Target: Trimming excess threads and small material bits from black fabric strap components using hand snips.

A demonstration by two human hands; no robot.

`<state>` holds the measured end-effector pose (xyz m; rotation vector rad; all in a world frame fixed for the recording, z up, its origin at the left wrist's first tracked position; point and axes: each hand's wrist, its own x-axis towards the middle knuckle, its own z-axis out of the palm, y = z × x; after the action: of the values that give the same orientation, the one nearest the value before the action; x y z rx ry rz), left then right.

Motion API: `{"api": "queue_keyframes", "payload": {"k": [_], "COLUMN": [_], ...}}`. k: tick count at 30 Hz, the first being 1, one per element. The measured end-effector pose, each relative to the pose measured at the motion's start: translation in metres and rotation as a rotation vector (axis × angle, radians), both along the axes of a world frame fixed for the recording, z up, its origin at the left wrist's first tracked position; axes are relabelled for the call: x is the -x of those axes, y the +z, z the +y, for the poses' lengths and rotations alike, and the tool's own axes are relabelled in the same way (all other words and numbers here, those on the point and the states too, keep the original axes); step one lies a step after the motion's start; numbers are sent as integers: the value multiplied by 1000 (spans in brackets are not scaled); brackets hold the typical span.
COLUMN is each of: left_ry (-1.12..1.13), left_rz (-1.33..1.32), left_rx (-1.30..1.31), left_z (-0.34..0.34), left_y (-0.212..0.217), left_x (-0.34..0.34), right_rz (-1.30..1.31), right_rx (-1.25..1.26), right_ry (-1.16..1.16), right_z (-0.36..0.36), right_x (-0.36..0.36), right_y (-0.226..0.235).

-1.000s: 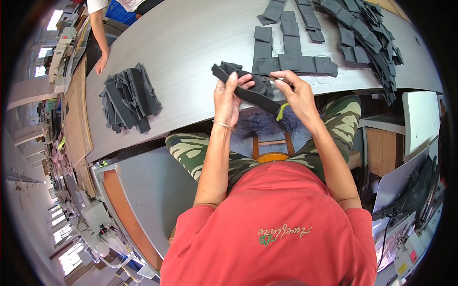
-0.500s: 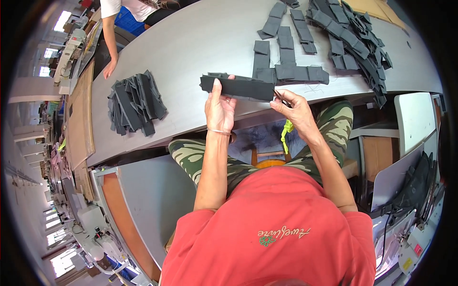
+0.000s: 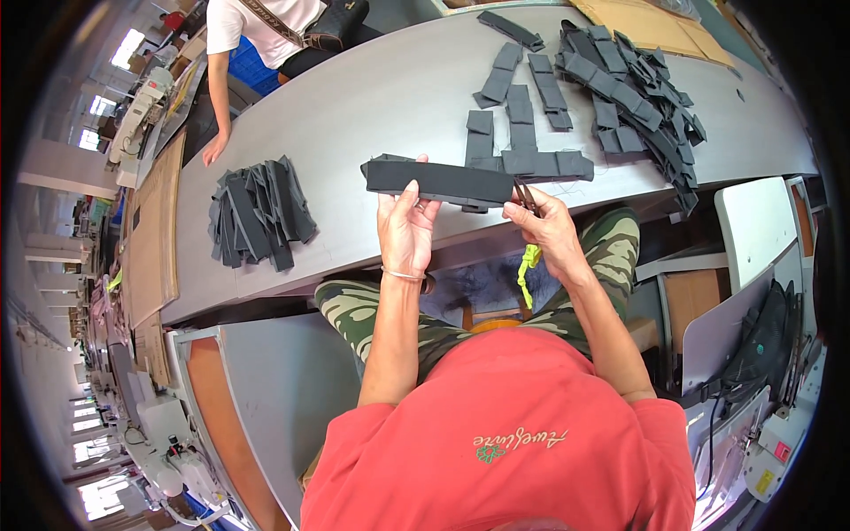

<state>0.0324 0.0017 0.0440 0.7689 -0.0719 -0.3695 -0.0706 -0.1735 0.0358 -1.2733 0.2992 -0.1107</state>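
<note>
A long black fabric strip (image 3: 440,181) is held level just above the near edge of the grey table (image 3: 372,97). My left hand (image 3: 405,232) grips the strip from below, near its middle, with the thumb on top. My right hand (image 3: 551,232) is at the strip's right end and holds small thread snips (image 3: 524,196). The blades touch that end. A yellow-green cord (image 3: 529,265) hangs from my right hand.
A pile of black strips (image 3: 257,212) lies on the table to the left. Cut black pieces (image 3: 522,142) are laid in rows ahead, with a loose heap (image 3: 637,97) to the right. Another person's hand (image 3: 212,150) rests on the far left edge. Cardboard (image 3: 655,26) lies at the far right.
The strip, bent between my hands a second ago, is now straight and level. Both hands have moved a little away from my body, toward the table.
</note>
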Motion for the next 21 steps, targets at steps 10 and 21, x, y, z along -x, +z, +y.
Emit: {"api": "queue_keyframes", "payload": {"k": [10, 21], "left_ry": [-65, -132], "left_rz": [-154, -107], "left_rx": [36, 78], "left_z": [-6, -4], "left_y": [10, 15], "left_x": [5, 2], "right_rz": [-17, 4], "right_rx": [-55, -38], "right_ry": [-80, -78], "right_z": [-6, -10], "right_x": [2, -2], "right_y": [-2, -8]}}
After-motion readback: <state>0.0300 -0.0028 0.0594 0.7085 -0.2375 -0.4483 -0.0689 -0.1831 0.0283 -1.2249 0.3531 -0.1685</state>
